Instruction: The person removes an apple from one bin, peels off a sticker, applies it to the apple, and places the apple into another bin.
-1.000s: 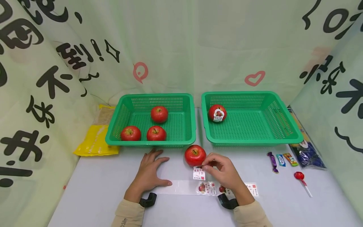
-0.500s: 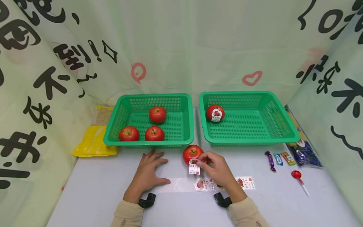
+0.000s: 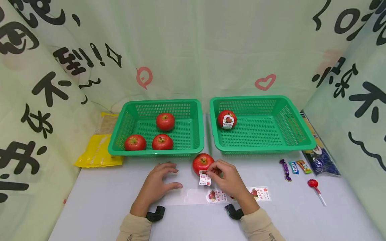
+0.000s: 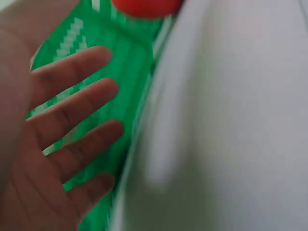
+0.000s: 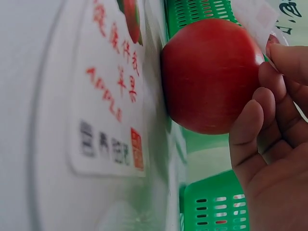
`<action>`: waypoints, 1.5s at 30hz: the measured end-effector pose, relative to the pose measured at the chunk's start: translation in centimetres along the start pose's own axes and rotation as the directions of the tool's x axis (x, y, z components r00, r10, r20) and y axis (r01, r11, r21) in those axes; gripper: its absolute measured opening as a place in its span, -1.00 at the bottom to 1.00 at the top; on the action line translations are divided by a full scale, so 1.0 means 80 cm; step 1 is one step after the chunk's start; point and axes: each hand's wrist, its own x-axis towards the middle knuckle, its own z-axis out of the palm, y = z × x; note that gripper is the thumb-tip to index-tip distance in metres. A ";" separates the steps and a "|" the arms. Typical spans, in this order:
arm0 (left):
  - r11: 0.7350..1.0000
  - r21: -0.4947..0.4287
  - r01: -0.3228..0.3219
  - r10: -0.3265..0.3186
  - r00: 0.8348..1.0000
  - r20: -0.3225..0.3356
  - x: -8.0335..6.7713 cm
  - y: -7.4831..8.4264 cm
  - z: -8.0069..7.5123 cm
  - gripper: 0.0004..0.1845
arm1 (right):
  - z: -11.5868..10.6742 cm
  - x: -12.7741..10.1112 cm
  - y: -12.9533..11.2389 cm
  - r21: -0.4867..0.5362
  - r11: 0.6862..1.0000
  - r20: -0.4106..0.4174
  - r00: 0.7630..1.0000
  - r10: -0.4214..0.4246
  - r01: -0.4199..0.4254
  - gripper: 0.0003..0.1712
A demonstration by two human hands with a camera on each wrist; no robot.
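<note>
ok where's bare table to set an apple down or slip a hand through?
Free: table left of the left hand, below the yellow bag; most of the right basket. Crowded: around the apple, right hand and sticker strip; candies right.

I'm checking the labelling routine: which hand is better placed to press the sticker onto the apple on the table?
The right hand: it already pinches the sticker against the apple. The left hand hovers open beside it, holding nothing.
</note>
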 end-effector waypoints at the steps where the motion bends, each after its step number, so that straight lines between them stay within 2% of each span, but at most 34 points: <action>1: 0.999 -0.032 -0.009 0.009 1.000 -0.006 0.002 0.005 0.002 -0.46 | 0.001 0.000 0.000 -0.007 1.000 -0.004 1.000 -0.003 0.003 -0.85; 4: 0.994 -0.106 -0.025 0.025 1.000 -0.005 0.009 0.022 0.010 -0.50 | 0.003 0.000 0.001 -0.038 0.999 -0.022 1.000 -0.010 0.009 -0.82; 12: 0.991 -0.133 0.001 -0.005 1.000 -0.029 0.031 0.062 0.035 -0.44 | 0.008 0.002 0.001 -0.094 0.995 -0.072 0.996 -0.046 0.039 -0.81; 16: 0.987 -0.162 0.009 -0.018 0.998 -0.053 0.044 0.072 0.043 -0.43 | 0.011 0.003 0.000 -0.122 0.991 -0.093 0.993 -0.072 0.060 -0.80; 20: 0.987 -0.161 0.002 -0.016 0.996 -0.084 0.050 0.071 0.052 -0.46 | 0.012 0.003 -0.001 -0.161 0.985 -0.106 0.991 -0.085 0.067 -0.80; 23: 0.979 -0.203 -0.005 -0.018 0.994 -0.110 0.051 0.066 0.060 -0.50 | 0.012 0.003 -0.002 -0.181 0.982 -0.122 0.989 -0.083 0.060 -0.81; 28: 0.937 -0.348 0.004 -0.050 0.991 -0.122 0.052 0.057 0.069 -0.54 | 0.013 0.003 -0.005 -0.200 0.979 -0.143 0.987 -0.078 0.048 -0.80; 31: 0.922 -0.388 0.016 -0.067 0.991 -0.118 0.051 0.055 0.071 -0.55 | 0.015 0.003 -0.005 -0.222 0.974 -0.152 0.986 -0.072 0.037 -0.80; 39: 0.924 -0.382 0.014 -0.059 0.993 -0.106 0.051 0.057 0.072 -0.57 | 0.016 0.005 -0.007 -0.313 0.950 -0.202 0.978 -0.056 -0.010 -0.70; 45: 0.924 -0.381 0.002 -0.046 0.993 -0.106 0.050 0.059 0.074 -0.59 | 0.014 0.005 -0.006 -0.327 0.945 -0.192 0.979 -0.066 -0.001 -0.76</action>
